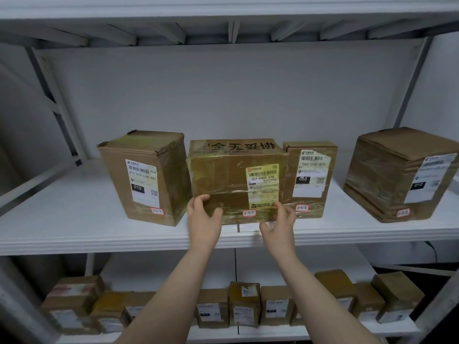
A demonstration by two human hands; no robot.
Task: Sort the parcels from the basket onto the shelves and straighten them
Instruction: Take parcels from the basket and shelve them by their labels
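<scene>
The middle box (236, 180) is sitting near the front edge of the smooth white shelf (74, 219). It is a wide brown cardboard box, and shiny tape is wrapping it and making crinkles. A yellow label (262, 184) is sticking on its front, with a small red-edged tag (249, 213) under it. The left hand (203, 220) is gripping the box's lower left corner, fingers curling onto the front. The right hand (279, 228) is gripping the lower right corner. A tall box (146, 177) with dented, wavy edges is standing just beside it on the left. A thin box (310, 180) is standing just beside it on the right. A chunky box (400, 175) is sitting farther right, apart. Small brown parcels (244, 304) are lining the lower shelf.
</scene>
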